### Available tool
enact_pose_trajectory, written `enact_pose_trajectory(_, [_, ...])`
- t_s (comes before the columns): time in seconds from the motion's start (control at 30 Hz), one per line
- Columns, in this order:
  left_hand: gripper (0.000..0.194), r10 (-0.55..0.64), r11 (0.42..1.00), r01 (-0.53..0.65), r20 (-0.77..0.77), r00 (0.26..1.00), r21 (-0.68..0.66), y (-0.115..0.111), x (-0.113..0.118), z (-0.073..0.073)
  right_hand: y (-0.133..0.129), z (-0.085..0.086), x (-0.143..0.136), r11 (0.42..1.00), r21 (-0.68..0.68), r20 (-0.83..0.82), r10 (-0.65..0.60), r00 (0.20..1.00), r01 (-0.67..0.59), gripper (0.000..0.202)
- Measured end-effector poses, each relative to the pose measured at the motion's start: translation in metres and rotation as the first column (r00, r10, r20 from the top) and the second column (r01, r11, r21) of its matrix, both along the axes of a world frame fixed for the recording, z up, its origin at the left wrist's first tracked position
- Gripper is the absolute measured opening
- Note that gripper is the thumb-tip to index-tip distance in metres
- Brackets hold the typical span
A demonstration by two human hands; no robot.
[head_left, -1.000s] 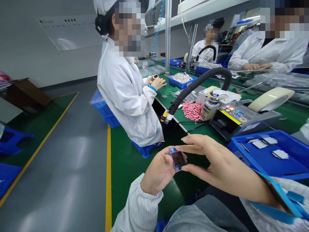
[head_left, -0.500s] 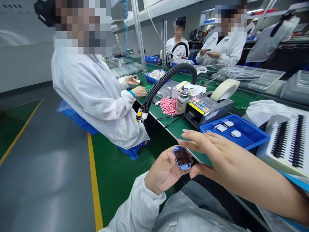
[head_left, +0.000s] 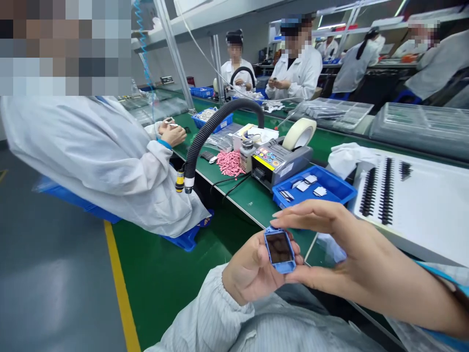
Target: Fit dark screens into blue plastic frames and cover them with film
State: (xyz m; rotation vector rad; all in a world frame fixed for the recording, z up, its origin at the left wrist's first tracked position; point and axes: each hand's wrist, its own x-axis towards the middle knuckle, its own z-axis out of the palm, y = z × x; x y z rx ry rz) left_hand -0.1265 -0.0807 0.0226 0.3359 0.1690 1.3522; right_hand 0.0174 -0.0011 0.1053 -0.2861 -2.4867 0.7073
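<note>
1. Left hand (head_left: 249, 271): grips the small blue screen part (head_left: 280, 251) by its lower edge, screen facing up, held over the lap, just off the table (head_left: 252, 198) edge.
2. Right hand (head_left: 340, 249): has closed in since 0.5 s ago; thumb now touches the part's lower right corner, fingers arch over its top. Pinch looks light, not clenched.
3. Meaning: part now supported by both hands.
4. Nearby: blue tray (head_left: 330, 188) w/ white pads, tape machine (head_left: 280, 161), pink pieces (head_left: 230, 164). Co-worker (head_left: 110, 161) sits at left.
</note>
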Motion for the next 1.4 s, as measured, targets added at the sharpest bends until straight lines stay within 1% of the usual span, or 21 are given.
enact_pose_trajectory(0.17, [0.055, -0.117, 0.993, 0.117, -0.029, 0.993, -0.005, 0.013, 0.017, -0.005, -0.002, -0.001, 0.026, 0.990, 0.047, -0.018, -0.134, 0.991, 0.134, 0.048])
enact_pose_trajectory(0.27, [0.061, -0.184, 0.983, 0.183, -0.051, 0.982, -0.023, 0.018, 0.027, -0.009, -0.001, 0.004, 0.037, 0.981, 0.064, -0.006, -0.181, 0.983, 0.181, 0.051])
enact_pose_trajectory(0.33, [0.061, -0.199, 0.980, 0.197, -0.073, 0.977, -0.025, 0.021, 0.033, -0.011, 0.000, 0.007, 0.043, 0.977, 0.072, 0.009, -0.200, 0.980, 0.199, 0.051])
enact_pose_trajectory(0.4, [0.055, -0.226, 0.974, 0.222, -0.104, 0.969, -0.047, 0.023, 0.039, -0.011, 0.000, 0.009, 0.048, 0.975, 0.074, 0.016, -0.213, 0.977, 0.212, 0.051])
enact_pose_trajectory(0.53, [0.028, -0.327, 0.937, 0.295, -0.175, 0.929, -0.187, 0.025, 0.048, -0.006, 0.001, 0.011, 0.055, 0.975, 0.046, -0.013, -0.216, 0.976, 0.216, 0.050])
enact_pose_trajectory(0.6, [0.018, -0.356, 0.923, 0.312, -0.195, 0.914, -0.224, 0.025, 0.050, -0.003, 0.000, 0.012, 0.057, 0.975, 0.034, -0.021, -0.217, 0.976, 0.218, 0.051])
enact_pose_trajectory(0.67, [0.014, -0.364, 0.921, 0.318, -0.205, 0.909, -0.226, 0.025, 0.051, -0.001, 0.000, 0.014, 0.060, 0.975, 0.023, -0.023, -0.222, 0.975, 0.223, 0.051])
enact_pose_trajectory(0.77, [0.020, -0.351, 0.929, 0.312, -0.206, 0.913, -0.201, 0.026, 0.051, 0.002, 0.000, 0.017, 0.063, 0.973, 0.003, -0.017, -0.232, 0.973, 0.232, 0.051])
enact_pose_trajectory(0.83, [0.031, -0.337, 0.938, 0.309, -0.196, 0.921, -0.157, 0.026, 0.051, 0.003, 0.000, 0.018, 0.066, 0.970, -0.007, -0.009, -0.244, 0.970, 0.244, 0.051])
enact_pose_trajectory(0.93, [0.052, -0.303, 0.953, 0.296, -0.158, 0.940, -0.062, 0.028, 0.050, 0.004, 0.000, 0.018, 0.069, 0.967, -0.011, -0.008, -0.256, 0.967, 0.256, 0.051])
enact_pose_trajectory(1.0, [0.058, -0.288, 0.957, 0.288, -0.145, 0.947, -0.023, 0.030, 0.050, 0.006, 0.000, 0.017, 0.070, 0.963, -0.016, -0.017, -0.269, 0.963, 0.269, 0.051])
enact_pose_trajectory(1.17, [0.058, -0.270, 0.961, 0.275, -0.147, 0.952, 0.011, 0.035, 0.053, 0.012, 0.000, 0.019, 0.073, 0.954, -0.080, 0.009, -0.290, 0.957, 0.290, 0.061])
enact_pose_trajectory(1.4, [0.056, -0.285, 0.958, 0.286, -0.115, 0.951, -0.014, 0.039, 0.057, 0.019, -0.001, 0.023, 0.074, 0.951, -0.088, 0.044, -0.295, 0.955, 0.298, 0.055])
